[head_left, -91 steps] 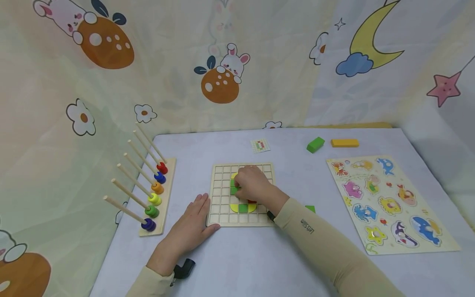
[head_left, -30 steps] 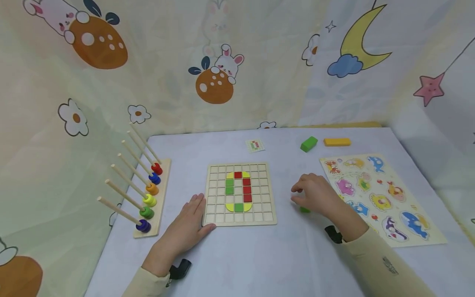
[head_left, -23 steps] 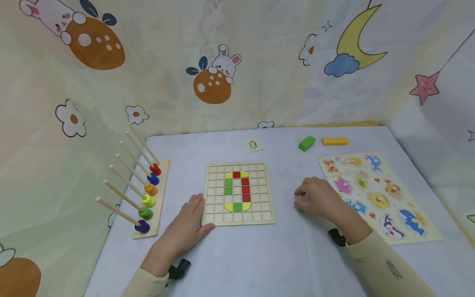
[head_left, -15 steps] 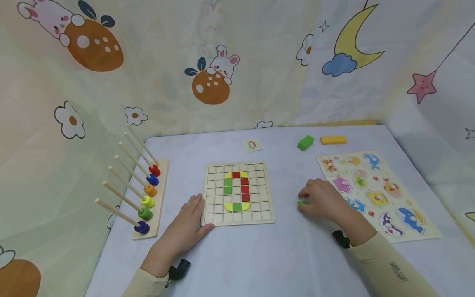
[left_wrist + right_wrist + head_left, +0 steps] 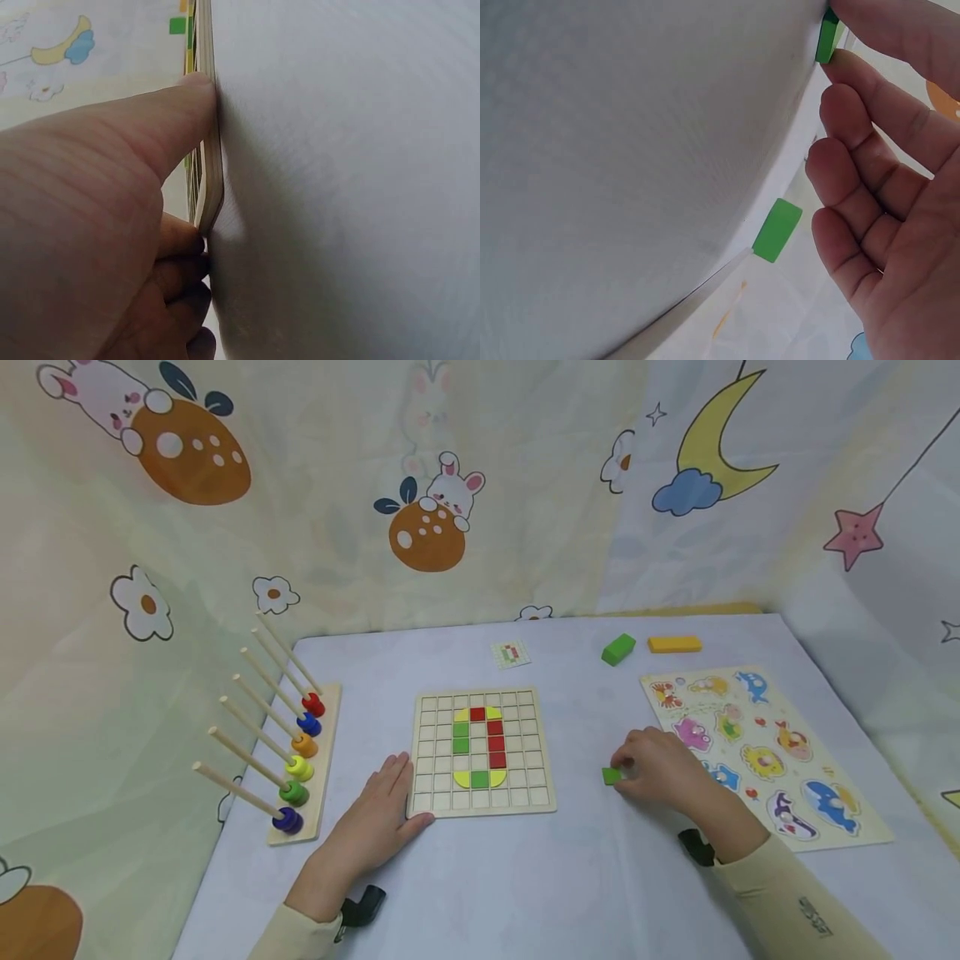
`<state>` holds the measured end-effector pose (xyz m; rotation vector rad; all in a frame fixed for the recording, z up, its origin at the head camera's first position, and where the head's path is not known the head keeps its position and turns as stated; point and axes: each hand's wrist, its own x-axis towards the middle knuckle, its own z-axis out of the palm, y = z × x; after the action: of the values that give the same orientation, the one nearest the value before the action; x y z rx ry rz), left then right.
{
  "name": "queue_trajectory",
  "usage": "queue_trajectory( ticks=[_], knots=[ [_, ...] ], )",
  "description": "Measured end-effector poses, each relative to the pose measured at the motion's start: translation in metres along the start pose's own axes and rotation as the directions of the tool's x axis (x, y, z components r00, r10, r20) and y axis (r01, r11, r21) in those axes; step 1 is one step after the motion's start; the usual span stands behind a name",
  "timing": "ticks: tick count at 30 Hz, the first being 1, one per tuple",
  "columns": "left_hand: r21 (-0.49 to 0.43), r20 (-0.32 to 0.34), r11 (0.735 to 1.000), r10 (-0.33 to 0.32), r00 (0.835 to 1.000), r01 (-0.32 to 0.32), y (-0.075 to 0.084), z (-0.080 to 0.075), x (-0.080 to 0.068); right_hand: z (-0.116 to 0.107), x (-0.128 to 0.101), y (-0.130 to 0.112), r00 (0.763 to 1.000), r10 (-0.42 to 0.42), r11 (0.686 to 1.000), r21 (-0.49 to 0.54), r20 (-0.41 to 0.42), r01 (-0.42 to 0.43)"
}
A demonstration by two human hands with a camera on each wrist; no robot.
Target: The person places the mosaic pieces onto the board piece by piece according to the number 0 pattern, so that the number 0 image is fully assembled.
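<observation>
The right hand [image 5: 660, 768] pinches a small green tile [image 5: 611, 776] between thumb and fingertips, low over the desk [image 5: 525, 877] to the right of the grid board [image 5: 482, 752] and well apart from it. The left hand [image 5: 382, 822] lies flat with straight fingers, its thumb pressed against the board's near left corner.

Judging by the board, the pattern is mostly laid: a loop of tiles sits in the middle of the grid, with one gap on its left side between the two green squares and the yellow corner below. The pinched tile has yet to reach the board.

Counted on the board: four red squares (one at the top, three down the right side), three green squares (two on the left, one at the bottom), and four yellow rounded corners. Off the board there is one small pattern card [image 5: 511, 653] beyond it, one green block [image 5: 618, 648] and one yellow bar [image 5: 674, 644] at the far right, one animal peg puzzle [image 5: 765, 756] on the right, and one rack [image 5: 300, 752] on the left with six rods, each carrying one ring.
</observation>
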<state>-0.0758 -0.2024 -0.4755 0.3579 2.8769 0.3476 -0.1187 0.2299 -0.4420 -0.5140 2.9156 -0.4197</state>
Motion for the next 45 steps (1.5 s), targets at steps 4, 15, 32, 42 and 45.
queue_trajectory(
  ticks=[4,15,32,42,45],
  knots=[
    [0.002,0.002,1.0,-0.006,1.0,0.006,0.0,0.001,-0.001,0.002,-0.001,0.001,1.0,-0.006,1.0,0.001,0.001,0.006],
    [0.002,0.001,1.0,-0.008,1.0,0.008,-0.001,0.002,-0.003,0.003,0.006,-0.002,0.999,0.03,1.0,-0.009,-0.036,-0.03],
    [-0.009,0.008,1.0,-0.011,1.0,0.011,0.0,0.0,-0.003,-0.001,0.021,-0.021,0.995,-0.042,0.999,-0.016,-0.092,0.041],
    [-0.006,0.002,1.0,-0.001,1.0,0.001,-0.002,0.0,-0.002,-0.002,0.046,-0.064,0.984,-0.132,0.991,-0.039,-0.116,0.129],
    [-0.005,-0.001,1.0,0.003,1.0,-0.003,-0.002,0.001,-0.001,-0.003,0.055,-0.081,0.979,-0.163,0.986,-0.048,-0.125,0.158]
  ],
)
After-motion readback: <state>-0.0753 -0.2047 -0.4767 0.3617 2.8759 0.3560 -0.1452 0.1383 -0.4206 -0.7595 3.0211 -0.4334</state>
